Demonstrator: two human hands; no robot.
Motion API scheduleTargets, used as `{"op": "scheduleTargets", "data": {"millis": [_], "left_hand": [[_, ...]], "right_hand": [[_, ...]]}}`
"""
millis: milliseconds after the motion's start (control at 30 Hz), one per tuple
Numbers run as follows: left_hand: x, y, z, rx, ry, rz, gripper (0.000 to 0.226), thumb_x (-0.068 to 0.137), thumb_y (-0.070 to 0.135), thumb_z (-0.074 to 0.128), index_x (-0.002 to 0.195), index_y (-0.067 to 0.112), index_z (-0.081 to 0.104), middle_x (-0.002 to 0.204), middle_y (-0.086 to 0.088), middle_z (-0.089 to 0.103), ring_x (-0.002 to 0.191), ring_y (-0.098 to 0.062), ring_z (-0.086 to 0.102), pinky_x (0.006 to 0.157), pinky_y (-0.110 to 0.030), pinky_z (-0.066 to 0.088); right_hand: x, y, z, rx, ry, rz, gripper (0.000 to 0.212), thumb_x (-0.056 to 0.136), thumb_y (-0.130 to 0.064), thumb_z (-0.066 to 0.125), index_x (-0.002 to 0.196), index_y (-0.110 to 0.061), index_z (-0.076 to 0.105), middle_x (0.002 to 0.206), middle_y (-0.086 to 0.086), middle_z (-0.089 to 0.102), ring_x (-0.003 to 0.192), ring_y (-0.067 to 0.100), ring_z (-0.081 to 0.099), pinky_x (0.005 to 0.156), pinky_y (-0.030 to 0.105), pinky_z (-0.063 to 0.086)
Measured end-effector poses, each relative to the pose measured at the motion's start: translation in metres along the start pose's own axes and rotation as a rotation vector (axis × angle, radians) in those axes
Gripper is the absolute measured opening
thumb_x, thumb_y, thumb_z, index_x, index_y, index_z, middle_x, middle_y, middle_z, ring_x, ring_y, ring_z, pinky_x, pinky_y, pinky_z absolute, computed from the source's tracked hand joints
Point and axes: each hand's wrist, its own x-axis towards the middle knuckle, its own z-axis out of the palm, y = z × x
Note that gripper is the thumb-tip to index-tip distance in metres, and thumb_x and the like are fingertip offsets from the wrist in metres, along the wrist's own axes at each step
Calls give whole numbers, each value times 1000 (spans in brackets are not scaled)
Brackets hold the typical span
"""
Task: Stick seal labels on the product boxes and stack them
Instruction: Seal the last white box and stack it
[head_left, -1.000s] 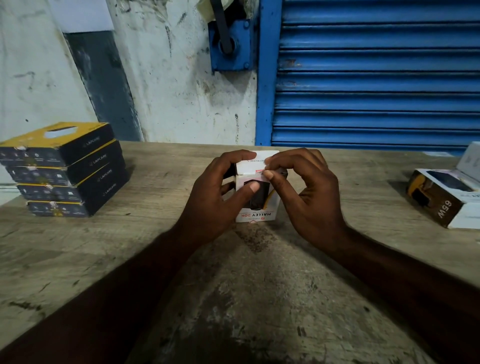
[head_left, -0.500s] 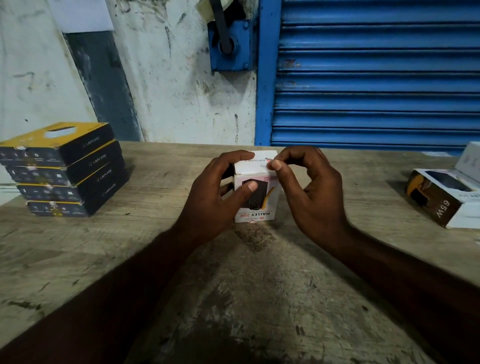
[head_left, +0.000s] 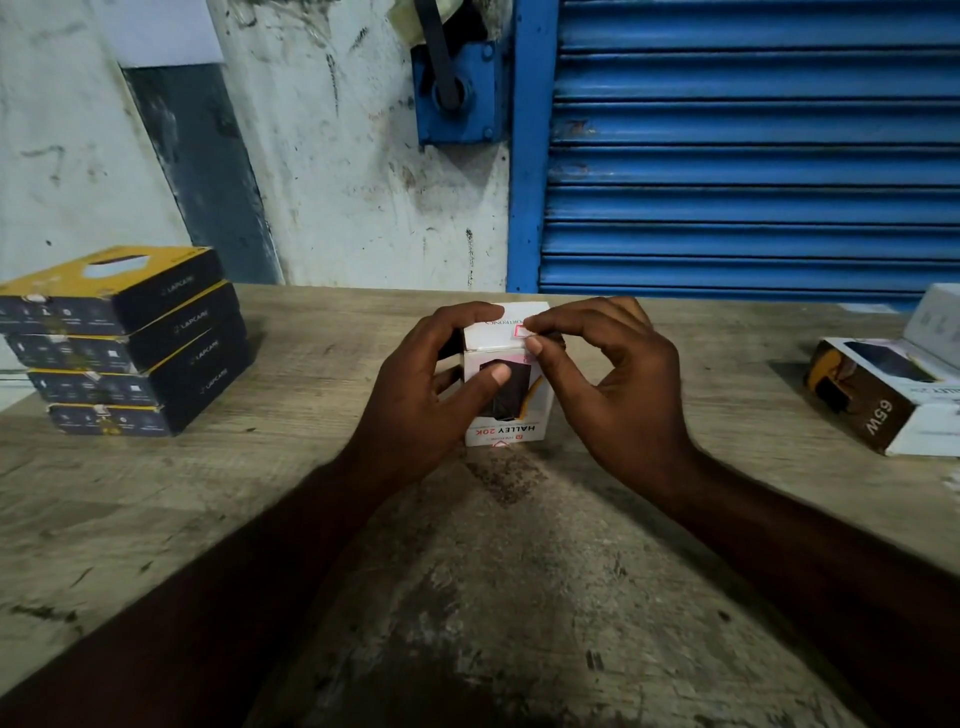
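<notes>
A small white product box (head_left: 506, 431) marked "HALLEY 20K" stands upright on the wooden table (head_left: 467, 571), at its middle. My left hand (head_left: 415, 395) grips the box from its left side, thumb across the front. My right hand (head_left: 618, 384) pinches a small pink-edged seal label (head_left: 519, 332) with thumb and forefinger at the box's top right front edge; the label lies across that edge. At the table's left stands a stack of several dark yellow-topped boxes (head_left: 124, 343).
At the right edge of the table lie a brown and white box marked "65W" (head_left: 878, 400) and a white box (head_left: 935, 322) behind it. A blue roller shutter (head_left: 753, 156) and a stained wall rise beyond the table's far edge.
My right hand has lifted off the box front and opened out, its thumb and forefinger now at the top right edge on the label. The box and my left hand have hardly moved.
</notes>
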Motion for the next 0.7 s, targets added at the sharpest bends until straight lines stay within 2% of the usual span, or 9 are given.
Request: {"op": "scheduleTargets", "data": {"millis": [200,267,367,467,700], "left_hand": [[1,-2,0,-7,2,-5,42,92,18,68,132,21,55,131,0,61,121,-16,61,91,-32,57],[0,-2,-1,-5,0,-8,43,91,19,68,132,22,55,131,0,61,121,-16,62,92,-34,57],[0,-1,0,10,2,-1,42,91,20,67,132,23,55,131,2,61,121,-14,61,94,-37,57],[0,-1,0,17,4,-6,42,91,21,66,132,24,55,132,5,61,123,-13,60,95,-38,57],[0,-1,0,36,17,-16,44,90,24,67,132,25,55,132,4,60,123,-13,60,95,-41,57]], "right_hand": [[1,-1,-1,-1,-28,2,21,85,-22,79,104,-13,77,102,-4,73,99,17,62,87,24,45],[1,-4,-1,33,-13,34,18,87,-24,77,102,-15,76,101,-6,72,100,14,62,88,24,44],[3,-6,-2,87,46,70,8,92,-15,73,100,-16,74,96,-7,71,96,14,63,86,32,49],[4,-6,-2,145,49,126,19,91,-12,73,108,-20,70,98,-9,70,99,17,64,88,39,53],[8,-4,-1,200,-31,213,22,89,-16,73,110,-25,71,97,-12,70,99,19,65,89,42,54]]}}
